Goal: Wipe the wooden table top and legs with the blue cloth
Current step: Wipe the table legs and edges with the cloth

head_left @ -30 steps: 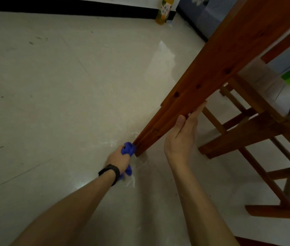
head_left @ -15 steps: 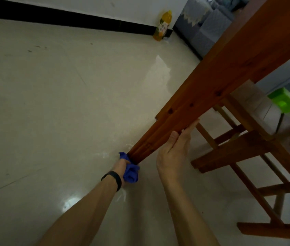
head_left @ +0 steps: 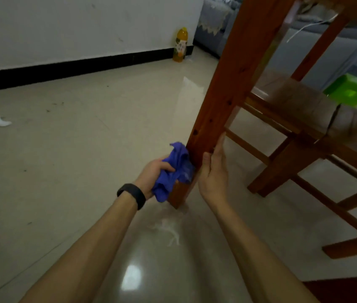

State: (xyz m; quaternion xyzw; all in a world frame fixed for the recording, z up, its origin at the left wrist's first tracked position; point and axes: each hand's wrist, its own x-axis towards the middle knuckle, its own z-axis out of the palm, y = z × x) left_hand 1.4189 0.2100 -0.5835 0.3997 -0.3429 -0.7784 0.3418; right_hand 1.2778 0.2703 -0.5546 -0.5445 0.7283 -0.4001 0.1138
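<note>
Reaching forward from the near edge with two bare forearms, converging toward the far end. Gripping the bunched blue cloth (head_left: 174,171) in the left hand (head_left: 154,174), fingers curled round it and thumb across the top, pressing it against the left side of the table leg (head_left: 223,101) low down. Wearing a black band (head_left: 132,194) on the left wrist, held about straight. Resting the right hand (head_left: 213,173) flat against the right side of the same leg, just beside the left hand, fingers (head_left: 219,145) straight and together, pointing up along the wood, thumb laid on the near face. Palms turned toward each other.
</note>
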